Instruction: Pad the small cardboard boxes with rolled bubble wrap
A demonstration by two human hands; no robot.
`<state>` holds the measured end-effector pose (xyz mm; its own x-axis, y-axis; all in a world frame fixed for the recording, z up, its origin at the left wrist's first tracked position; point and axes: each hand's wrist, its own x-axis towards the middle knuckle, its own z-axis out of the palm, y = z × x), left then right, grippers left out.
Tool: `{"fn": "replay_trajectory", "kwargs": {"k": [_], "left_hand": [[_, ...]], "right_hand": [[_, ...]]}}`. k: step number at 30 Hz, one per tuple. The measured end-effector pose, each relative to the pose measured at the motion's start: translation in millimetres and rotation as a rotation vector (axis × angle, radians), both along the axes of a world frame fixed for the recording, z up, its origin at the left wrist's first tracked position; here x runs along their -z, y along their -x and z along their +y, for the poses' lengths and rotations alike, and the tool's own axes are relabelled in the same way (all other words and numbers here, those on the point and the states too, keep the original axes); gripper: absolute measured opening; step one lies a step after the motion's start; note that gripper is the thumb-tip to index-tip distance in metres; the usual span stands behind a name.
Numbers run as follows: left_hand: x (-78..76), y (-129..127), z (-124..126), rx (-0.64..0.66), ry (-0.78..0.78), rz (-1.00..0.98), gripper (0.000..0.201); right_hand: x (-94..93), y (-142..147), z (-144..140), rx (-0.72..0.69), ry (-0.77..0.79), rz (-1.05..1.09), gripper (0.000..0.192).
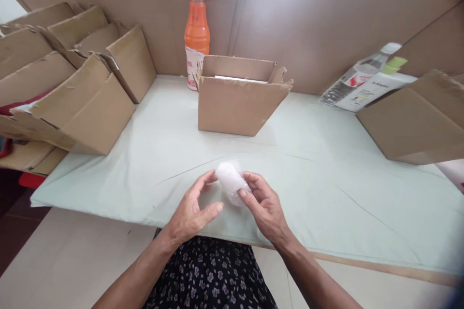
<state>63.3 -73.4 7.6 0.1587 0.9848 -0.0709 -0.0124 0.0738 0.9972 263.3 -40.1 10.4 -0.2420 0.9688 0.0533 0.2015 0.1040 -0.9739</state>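
Observation:
A small white bubble-wrapped bundle is held over the front of the table. My right hand grips it from the right with thumb and fingers. My left hand is just left of it, fingers curled and apart, the fingertips at the bundle's edge; whether they touch it I cannot tell. Behind them an open cardboard box stands in the middle of the table, something white inside.
The table is covered with a pale green cloth. Several open cardboard boxes are stacked at left, another box at right. An orange drink bottle stands behind the middle box. A clear water bottle leans at back right.

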Motion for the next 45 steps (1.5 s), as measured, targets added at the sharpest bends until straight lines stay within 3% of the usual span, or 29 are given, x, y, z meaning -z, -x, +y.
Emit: {"fn": "replay_trajectory", "kwargs": {"k": [2,5,8,11,12,17,19,21,23,28,31,34,37,40,45], "left_hand": [[-2.8,-9,-2,0.021,0.03,-0.157,0.056],[-4.9,-14,-2,-0.085,0.103,-0.223,0.041],[-7.5,-9,-2,-0.123,0.114,-0.049,0.03],[-11.6,-8,-4,-0.031,0.053,0.175,0.022],[-12.4,-10,-5,-0.002,0.023,0.225,0.02],[-8.7,-14,-3,0.11,-0.049,0.383,0.007],[-8.9,-6,5,0.168,-0.11,0.433,0.013],[-15.8,5,19,0.139,-0.267,0.514,0.031],[-31.1,15,42,0.006,-0.497,0.645,0.04],[-83.4,13,131,-0.323,-0.992,0.965,0.043],[-99.8,3,183,-0.339,-1.06,1.063,0.049],[-103.9,-1,203,-0.315,-1.032,1.076,0.028],[-104.3,2,180,-0.293,-1.101,1.048,0.022],[-104.5,8,132,-0.31,-1.145,1.055,0.021],[-103.2,23,62,-0.238,-1.078,1.096,0.025]], "right_hand": [[-1.1,8,-2,-0.041,0.083,0.111,0.03],[1.4,11,-4,-0.093,0.019,0.08,0.025],[1.3,1,-1,-0.153,-0.001,0.053,0.041],[-7.2,-9,5,-0.242,0.04,0.079,0.08],[-11.5,-10,6,-0.279,0.046,0.053,0.084],[-28.1,-7,14,-0.375,0.075,-0.172,0.025],[-27.9,-11,19,-0.337,0.066,-0.213,0.022],[-24.2,-20,25,-0.249,0.053,-0.237,0.023],[-17.9,-30,30,-0.15,0.065,-0.228,0.027],[2.2,-45,35,-0.051,0.173,-0.1,0.037],[10.3,-46,33,-0.038,0.197,-0.05,0.038],[12.8,-47,32,-0.04,0.206,-0.04,0.039],[11.7,-51,31,-0.063,0.215,-0.043,0.04],[8.6,-55,30,-0.125,0.245,-0.027,0.04],[-9.0,-64,30,-0.398,0.284,-0.07,0.04]]}}
